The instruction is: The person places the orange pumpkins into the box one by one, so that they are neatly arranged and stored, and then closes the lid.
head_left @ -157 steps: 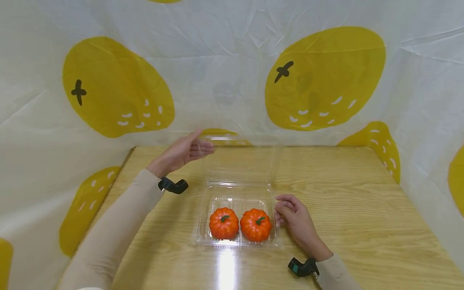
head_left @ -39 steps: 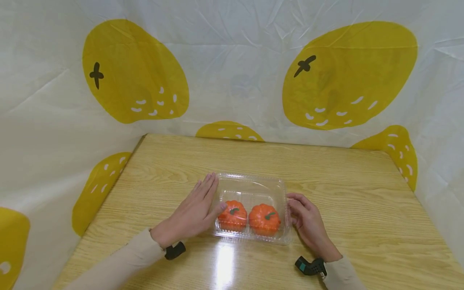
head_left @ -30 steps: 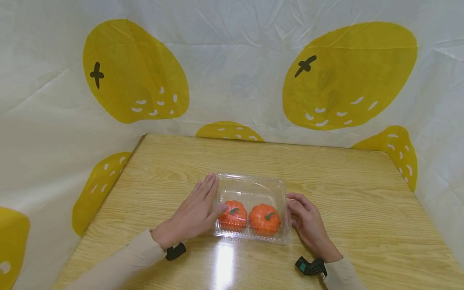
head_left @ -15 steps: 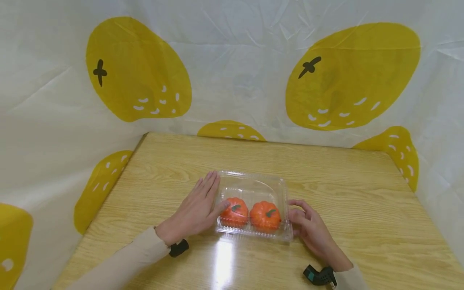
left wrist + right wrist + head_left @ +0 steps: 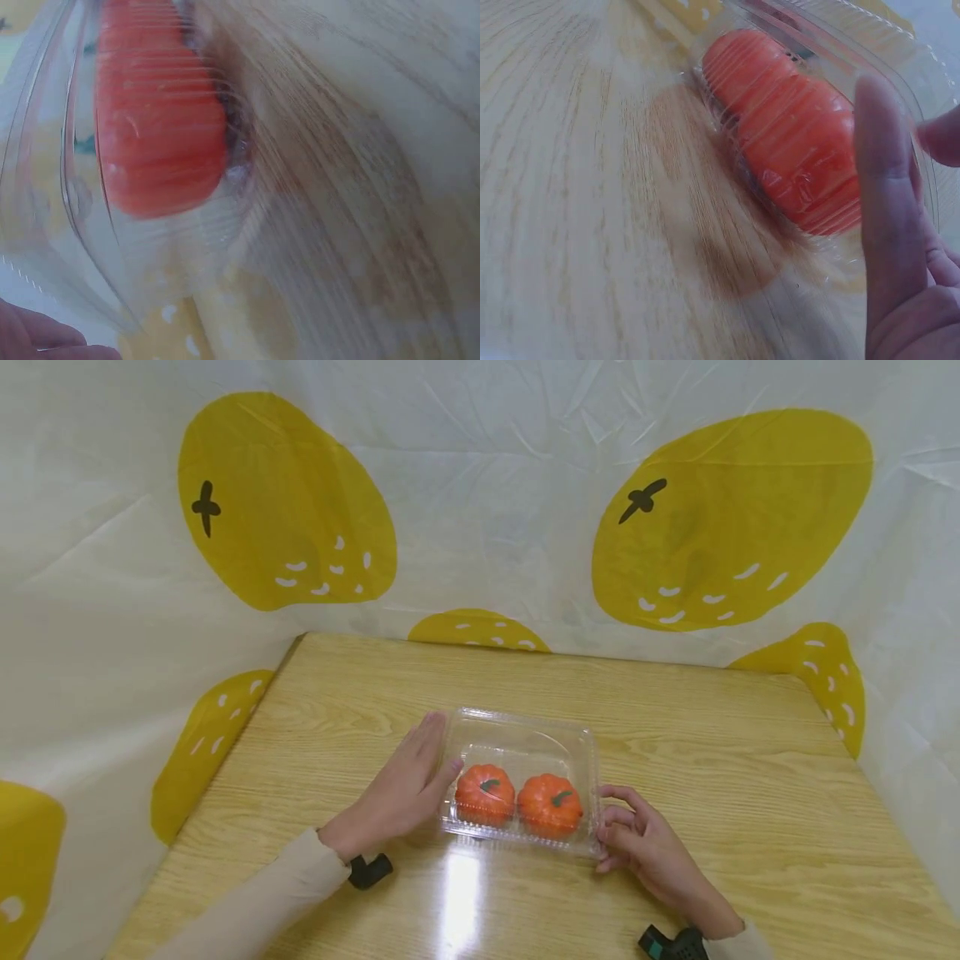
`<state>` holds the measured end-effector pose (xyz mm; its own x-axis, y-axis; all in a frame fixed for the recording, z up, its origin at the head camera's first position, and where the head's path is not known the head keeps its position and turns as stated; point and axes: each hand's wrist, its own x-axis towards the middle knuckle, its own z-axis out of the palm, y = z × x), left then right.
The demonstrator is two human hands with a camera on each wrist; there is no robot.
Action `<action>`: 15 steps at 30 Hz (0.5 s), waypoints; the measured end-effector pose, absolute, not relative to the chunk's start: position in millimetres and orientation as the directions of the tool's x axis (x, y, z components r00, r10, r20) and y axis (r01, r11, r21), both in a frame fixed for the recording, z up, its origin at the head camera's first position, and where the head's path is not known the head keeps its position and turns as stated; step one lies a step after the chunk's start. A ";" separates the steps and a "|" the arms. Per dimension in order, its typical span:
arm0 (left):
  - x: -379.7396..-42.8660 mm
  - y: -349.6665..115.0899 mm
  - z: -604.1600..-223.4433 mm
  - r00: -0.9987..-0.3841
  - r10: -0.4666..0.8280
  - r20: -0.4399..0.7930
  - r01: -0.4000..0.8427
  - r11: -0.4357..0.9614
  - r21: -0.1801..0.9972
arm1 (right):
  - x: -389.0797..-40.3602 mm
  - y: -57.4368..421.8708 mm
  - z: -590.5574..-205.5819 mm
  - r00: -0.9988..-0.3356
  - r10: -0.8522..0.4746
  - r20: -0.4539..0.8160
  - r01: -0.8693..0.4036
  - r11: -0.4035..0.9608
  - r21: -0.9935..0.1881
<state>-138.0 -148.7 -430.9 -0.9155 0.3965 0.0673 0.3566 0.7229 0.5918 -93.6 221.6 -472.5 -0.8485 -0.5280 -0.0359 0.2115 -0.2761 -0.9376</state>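
A clear plastic clamshell container [image 5: 525, 735] sits on the wooden table with its lid down. Inside, side by side near the front, are two small orange pumpkins with green stems, the left pumpkin [image 5: 485, 795] and the right pumpkin [image 5: 550, 806]. My left hand [image 5: 397, 789] lies along the container's left side, fingers straight and together, thumb tip at the lid's edge. My right hand [image 5: 652, 852] pinches the container's right edge near the front corner. In the right wrist view, the thumb [image 5: 889, 195] runs along the front side and a fingertip [image 5: 941, 135] meets the rim.
The wooden table [image 5: 712, 752] stretches out around the container. White cloth with large yellow fruit prints [image 5: 735, 518] hangs behind it and at both sides. A bright light reflection lies on the table in front of the container.
The lid, upright earlier, is now down over the pumpkins. My left hand came from the lid to the left side. Lately, my right hand slid toward the front corner and its fingers changed position.
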 end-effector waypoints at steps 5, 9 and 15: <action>-138.3 -161.3 -435.8 -0.954 0.299 -0.013 0.184 0.618 0.764 | -92.4 220.3 -473.2 -0.867 -0.498 -0.014 0.177 -0.281 -0.943; -134.0 -168.3 -442.0 -0.971 0.201 -0.131 -0.004 0.533 0.846 | -92.7 219.4 -473.5 -0.882 -0.472 -0.008 0.154 -0.272 -0.950; -127.2 -175.1 -453.2 -0.940 0.195 -0.280 -0.207 0.324 0.923 | -93.4 217.7 -472.6 -0.895 -0.446 -0.015 0.142 -0.252 -0.957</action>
<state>-127.2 -175.1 -453.2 -0.9400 0.1952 -0.2798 -0.2075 0.3240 0.9230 -93.4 217.7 -472.6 -0.8949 -0.4460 -0.0154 0.1422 -0.2523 -0.9571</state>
